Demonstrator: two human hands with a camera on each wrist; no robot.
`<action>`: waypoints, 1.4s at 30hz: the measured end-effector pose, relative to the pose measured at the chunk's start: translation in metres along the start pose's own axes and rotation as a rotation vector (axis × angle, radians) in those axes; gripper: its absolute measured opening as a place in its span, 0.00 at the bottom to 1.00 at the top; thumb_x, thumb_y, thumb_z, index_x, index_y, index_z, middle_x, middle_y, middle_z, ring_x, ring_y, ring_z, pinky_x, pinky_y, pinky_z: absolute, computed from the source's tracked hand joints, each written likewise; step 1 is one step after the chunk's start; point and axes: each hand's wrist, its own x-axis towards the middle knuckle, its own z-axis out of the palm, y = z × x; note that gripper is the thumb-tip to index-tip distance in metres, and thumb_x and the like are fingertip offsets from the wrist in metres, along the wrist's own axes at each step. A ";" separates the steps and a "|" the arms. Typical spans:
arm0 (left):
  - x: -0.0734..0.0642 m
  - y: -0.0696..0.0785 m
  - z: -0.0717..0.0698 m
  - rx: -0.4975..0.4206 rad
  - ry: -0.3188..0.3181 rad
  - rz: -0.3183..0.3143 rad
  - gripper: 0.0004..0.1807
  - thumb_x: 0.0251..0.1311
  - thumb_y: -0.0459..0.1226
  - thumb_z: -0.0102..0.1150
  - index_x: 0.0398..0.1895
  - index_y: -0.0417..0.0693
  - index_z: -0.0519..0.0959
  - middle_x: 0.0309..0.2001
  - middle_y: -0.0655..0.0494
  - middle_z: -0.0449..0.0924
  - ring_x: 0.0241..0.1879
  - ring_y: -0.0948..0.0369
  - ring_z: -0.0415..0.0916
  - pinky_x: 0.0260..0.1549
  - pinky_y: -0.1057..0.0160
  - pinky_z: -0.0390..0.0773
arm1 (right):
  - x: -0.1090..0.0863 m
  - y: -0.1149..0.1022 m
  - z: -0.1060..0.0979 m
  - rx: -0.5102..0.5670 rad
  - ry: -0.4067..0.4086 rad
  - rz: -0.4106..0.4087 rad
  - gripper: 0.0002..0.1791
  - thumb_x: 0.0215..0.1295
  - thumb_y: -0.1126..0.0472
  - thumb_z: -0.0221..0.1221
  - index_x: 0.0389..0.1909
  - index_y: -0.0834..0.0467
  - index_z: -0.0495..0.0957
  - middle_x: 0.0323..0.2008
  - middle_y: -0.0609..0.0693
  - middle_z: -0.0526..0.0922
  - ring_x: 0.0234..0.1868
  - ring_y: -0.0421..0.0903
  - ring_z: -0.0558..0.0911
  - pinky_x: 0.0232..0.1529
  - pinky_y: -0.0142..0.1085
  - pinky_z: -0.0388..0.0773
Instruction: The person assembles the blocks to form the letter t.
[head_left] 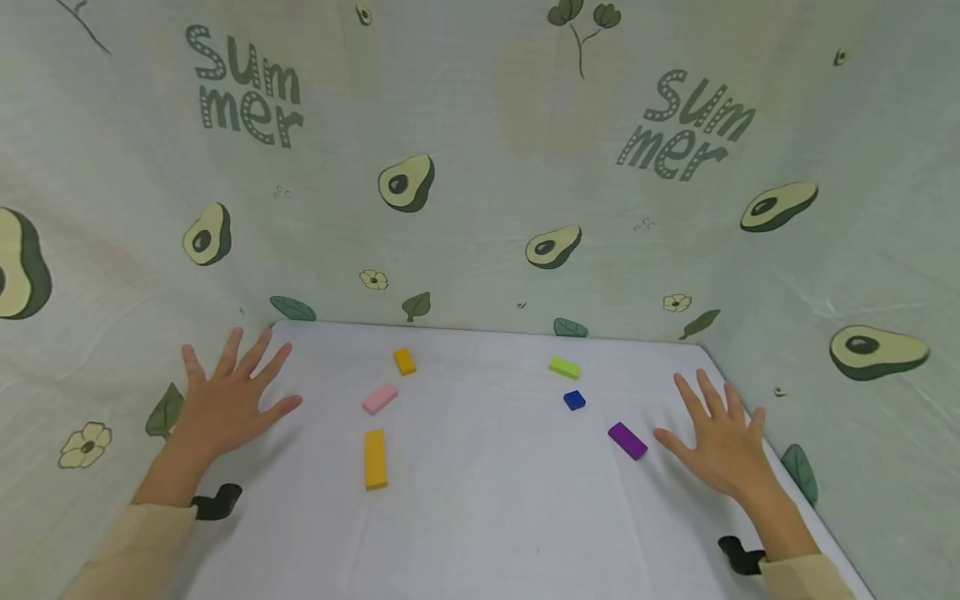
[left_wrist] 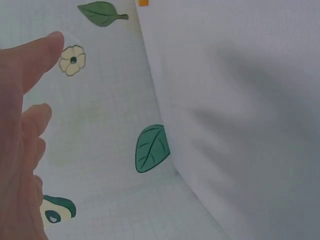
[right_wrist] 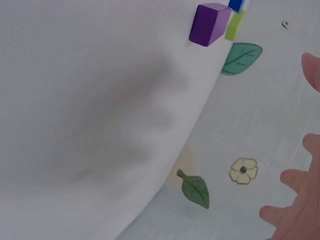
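Both hands are held above the white table with fingers spread, and neither holds anything. At the left edge is my left hand [head_left: 228, 404]; a pink block [head_left: 380, 398] lies to its right, with a small orange block [head_left: 405, 362] behind and a longer yellow-orange block [head_left: 376, 460] in front. Over the right edge is my right hand [head_left: 720, 437], nearest to a purple block [head_left: 627, 441] just left of its thumb. A dark blue block [head_left: 574, 400] and a lime green block [head_left: 565, 367] lie farther back. The right wrist view also shows the purple block [right_wrist: 210, 24].
The white tabletop [head_left: 480, 517] carries all the blocks. Pale cloth [head_left: 480, 108] printed with avocados, leaves and "summer" stands behind the table and along both sides. Black straps [head_left: 217, 502] sit at the wrists.
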 end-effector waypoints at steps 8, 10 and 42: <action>0.007 0.009 0.001 -0.024 -0.002 0.013 0.51 0.66 0.68 0.57 0.85 0.53 0.59 0.87 0.44 0.43 0.85 0.39 0.26 0.67 0.18 0.18 | 0.006 -0.009 0.001 -0.006 0.007 0.006 0.57 0.68 0.32 0.63 0.88 0.48 0.44 0.84 0.66 0.46 0.78 0.81 0.47 0.66 0.86 0.30; 0.008 0.012 0.001 -0.023 0.000 0.015 0.51 0.66 0.68 0.57 0.85 0.53 0.59 0.87 0.44 0.44 0.85 0.39 0.26 0.67 0.18 0.19 | 0.008 -0.011 0.001 0.001 0.005 0.006 0.57 0.68 0.33 0.63 0.88 0.48 0.44 0.84 0.66 0.46 0.79 0.80 0.46 0.66 0.85 0.29; 0.048 0.061 0.024 -0.150 -0.068 0.056 0.50 0.69 0.68 0.55 0.86 0.51 0.57 0.85 0.40 0.47 0.83 0.34 0.40 0.69 0.16 0.32 | 0.023 -0.029 0.013 0.119 -0.063 0.028 0.55 0.70 0.35 0.63 0.87 0.53 0.47 0.82 0.70 0.50 0.76 0.80 0.54 0.62 0.84 0.59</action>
